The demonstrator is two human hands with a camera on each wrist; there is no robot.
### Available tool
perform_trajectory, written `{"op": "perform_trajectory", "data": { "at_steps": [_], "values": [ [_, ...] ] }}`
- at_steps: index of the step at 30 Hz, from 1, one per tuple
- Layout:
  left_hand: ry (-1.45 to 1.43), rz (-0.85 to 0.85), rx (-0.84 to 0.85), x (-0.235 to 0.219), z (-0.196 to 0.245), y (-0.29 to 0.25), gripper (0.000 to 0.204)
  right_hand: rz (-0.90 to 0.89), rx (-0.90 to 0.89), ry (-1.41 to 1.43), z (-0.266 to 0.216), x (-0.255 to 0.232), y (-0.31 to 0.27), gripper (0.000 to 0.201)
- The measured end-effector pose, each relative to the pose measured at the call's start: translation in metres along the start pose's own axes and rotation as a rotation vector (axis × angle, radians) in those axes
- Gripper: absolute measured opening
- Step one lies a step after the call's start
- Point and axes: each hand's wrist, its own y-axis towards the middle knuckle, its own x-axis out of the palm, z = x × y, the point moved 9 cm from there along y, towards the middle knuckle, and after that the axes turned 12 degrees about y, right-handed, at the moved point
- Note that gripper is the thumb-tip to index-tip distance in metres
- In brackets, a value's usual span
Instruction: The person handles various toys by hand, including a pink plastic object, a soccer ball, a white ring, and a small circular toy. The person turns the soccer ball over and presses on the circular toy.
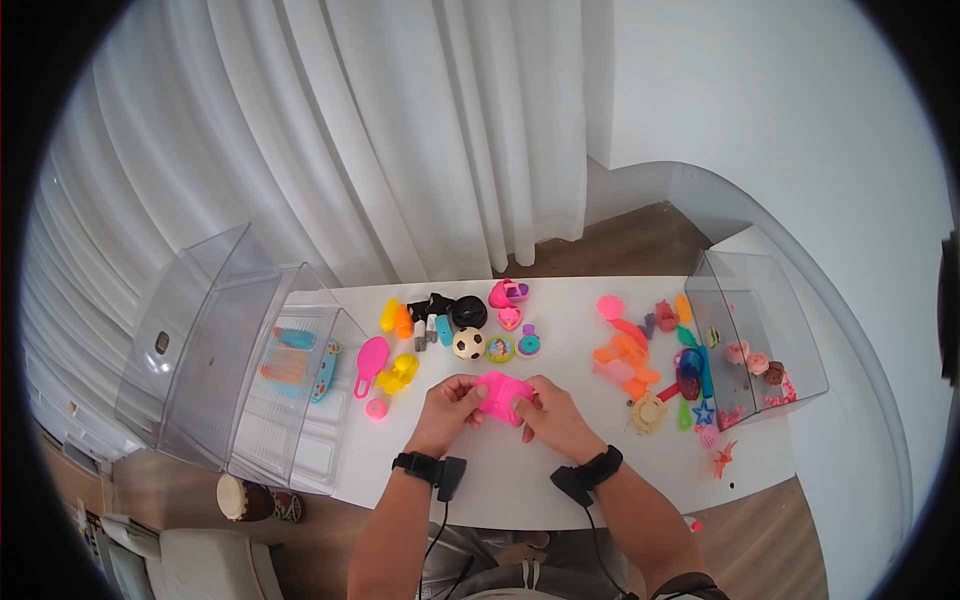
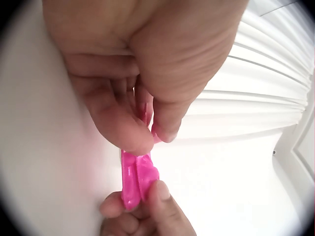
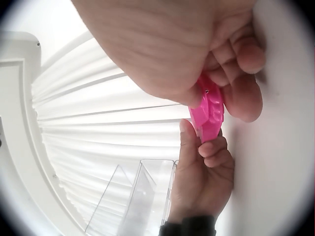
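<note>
Pink toy [image 1: 503, 398]: held over the white table [image 1: 530, 490]
Left hand [image 1: 448, 410]: clamped on the pink toy at 9 o'clock, pinching its edge
Right hand [image 1: 558, 413]: clamped on it at 3 o'clock, pinching the opposite edge
Football [image 1: 468, 343]: on the table, at 11 o'clock from the pink toy
Blue star [image 1: 704, 412]: at 3 o'clock, well apart

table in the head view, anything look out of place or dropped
Possibly one thing: a small red-pink item shows just past the near edge of the white table, perhaps dropped on the floor, though too small to identify. The held pink toy shows no obvious damage.
</note>
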Motion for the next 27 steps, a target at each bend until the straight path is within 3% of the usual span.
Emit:
{"op": "perform_trajectory", "data": {
  "at_steps": [7, 19, 23, 27],
  "values": [
    [-0.044, -0.075, -0.003, 0.000, 0.000, -0.004, 0.025, 0.185, 0.033, 0.252, 0.003, -0.018, -0.001, 0.030],
    [-0.078, -0.031, 0.008, 0.002, 0.006, -0.004, 0.022, -0.052, 0.070, 0.163, 0.007, -0.002, 0.002, 0.036],
    [-0.053, -0.071, 0.022, 0.002, 0.002, -0.002, 0.028, -0.072, 0.091, 0.161, 0.010, -0.001, 0.001, 0.038],
    [-0.032, -0.029, 0.014, 0.000, -0.001, 0.000, 0.027, 0.016, 0.026, 0.119, -0.008, 0.000, -0.006, 0.038]
  ]
}}
